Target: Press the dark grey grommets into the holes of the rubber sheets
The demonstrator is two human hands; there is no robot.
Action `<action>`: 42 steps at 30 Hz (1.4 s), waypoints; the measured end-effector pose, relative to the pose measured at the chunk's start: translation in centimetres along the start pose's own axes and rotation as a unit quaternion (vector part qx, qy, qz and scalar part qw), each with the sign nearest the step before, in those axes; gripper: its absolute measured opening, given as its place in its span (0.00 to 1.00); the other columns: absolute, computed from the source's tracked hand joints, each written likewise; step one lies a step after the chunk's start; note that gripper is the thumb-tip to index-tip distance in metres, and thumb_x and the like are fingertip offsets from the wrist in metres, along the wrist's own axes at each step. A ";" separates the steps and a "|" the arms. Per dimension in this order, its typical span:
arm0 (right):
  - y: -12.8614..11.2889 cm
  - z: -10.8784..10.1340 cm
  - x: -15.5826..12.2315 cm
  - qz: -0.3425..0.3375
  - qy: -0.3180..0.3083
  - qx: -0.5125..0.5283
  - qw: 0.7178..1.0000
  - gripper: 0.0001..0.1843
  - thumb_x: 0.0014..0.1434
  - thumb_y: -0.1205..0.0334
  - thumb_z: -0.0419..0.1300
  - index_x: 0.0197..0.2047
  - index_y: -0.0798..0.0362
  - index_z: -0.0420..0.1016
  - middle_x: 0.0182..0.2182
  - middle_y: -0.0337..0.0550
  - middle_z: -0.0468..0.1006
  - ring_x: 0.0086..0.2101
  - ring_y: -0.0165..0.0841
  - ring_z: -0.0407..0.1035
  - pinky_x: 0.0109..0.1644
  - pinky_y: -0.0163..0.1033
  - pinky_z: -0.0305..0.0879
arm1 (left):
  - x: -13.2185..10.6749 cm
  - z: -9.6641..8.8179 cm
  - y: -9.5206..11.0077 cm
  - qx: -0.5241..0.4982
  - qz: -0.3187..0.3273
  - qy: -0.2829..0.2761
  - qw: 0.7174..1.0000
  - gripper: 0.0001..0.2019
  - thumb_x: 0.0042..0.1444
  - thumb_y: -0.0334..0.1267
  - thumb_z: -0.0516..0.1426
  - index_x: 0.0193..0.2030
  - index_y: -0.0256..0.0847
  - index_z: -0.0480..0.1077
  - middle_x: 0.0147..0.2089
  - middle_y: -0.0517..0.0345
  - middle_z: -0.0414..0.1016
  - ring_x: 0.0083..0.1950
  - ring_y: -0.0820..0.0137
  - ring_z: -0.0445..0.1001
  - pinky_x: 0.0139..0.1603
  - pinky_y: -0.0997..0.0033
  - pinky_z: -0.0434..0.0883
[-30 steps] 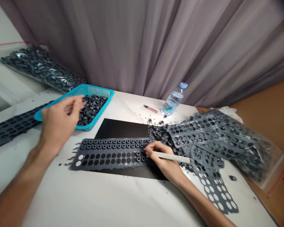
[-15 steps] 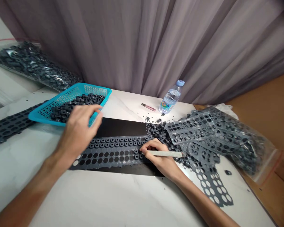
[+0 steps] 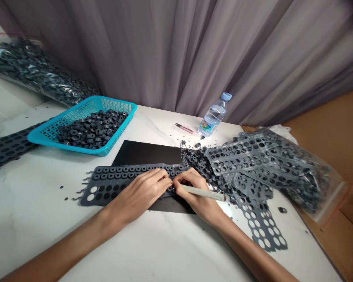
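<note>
A dark grey rubber sheet with rows of moulded rings and round holes lies across a black board. My left hand rests over the sheet, its thumb and fingers pinched together; what is between the tips is hidden. Close against those fingertips, my right hand is closed on a pale, pen-like stick, whose working tip I cannot see. The two upper rows of the sheet still carry rings, while the lower left part shows holes. Loose dark rings fill a turquoise basket behind my left hand.
Loose rubber bits and a pile of perforated sheets lie at the right beside a clear bag. Pink-handled snips and a water bottle are behind. Another bag of rings sits at back left.
My left hand has moved from beside the basket, down and right, onto the sheet next to my right hand. The right hand keeps its hold on the stick.
</note>
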State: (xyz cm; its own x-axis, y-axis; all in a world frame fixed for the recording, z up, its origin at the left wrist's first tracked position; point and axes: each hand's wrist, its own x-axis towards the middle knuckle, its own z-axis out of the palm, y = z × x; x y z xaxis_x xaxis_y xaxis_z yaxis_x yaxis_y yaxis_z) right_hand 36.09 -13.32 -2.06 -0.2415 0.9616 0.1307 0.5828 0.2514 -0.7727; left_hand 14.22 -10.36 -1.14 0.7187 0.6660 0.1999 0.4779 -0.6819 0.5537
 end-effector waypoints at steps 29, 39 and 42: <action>0.4 -0.4 0.5 0.031 0.043 0.035 0.998 0.11 0.69 0.56 0.59 0.37 0.51 0.78 0.35 0.42 0.80 0.35 0.36 0.73 0.40 0.38 0.66 | -0.1 -2.5 1.1 -0.644 -0.267 0.044 0.716 0.19 0.70 0.46 0.59 0.58 0.34 0.75 0.54 0.43 0.84 0.62 0.57 0.78 0.70 0.57 0.70; 0.4 -0.4 0.6 0.031 0.040 0.035 0.998 0.11 0.69 0.55 0.59 0.38 0.51 0.78 0.35 0.43 0.81 0.35 0.36 0.74 0.40 0.38 0.67 | -0.1 -3.0 1.3 -0.634 -0.274 0.008 0.724 0.21 0.69 0.50 0.59 0.58 0.36 0.75 0.58 0.42 0.82 0.63 0.56 0.78 0.72 0.56 0.66; 0.6 -0.3 0.6 0.029 0.035 0.034 0.998 0.11 0.69 0.56 0.58 0.39 0.51 0.78 0.36 0.43 0.81 0.36 0.36 0.74 0.41 0.38 0.68 | -0.1 -3.0 1.3 -0.638 -0.273 0.003 0.720 0.20 0.68 0.50 0.59 0.58 0.36 0.76 0.57 0.42 0.82 0.63 0.57 0.78 0.72 0.56 0.66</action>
State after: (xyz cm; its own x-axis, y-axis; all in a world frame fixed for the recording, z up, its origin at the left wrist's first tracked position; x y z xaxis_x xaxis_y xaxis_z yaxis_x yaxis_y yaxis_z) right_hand 36.53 -12.58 -2.26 -0.1520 0.9803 0.1261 0.5398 0.1893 -0.8203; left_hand 13.25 -10.42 1.95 0.5951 0.7339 -0.3274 -0.1671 0.5115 0.8429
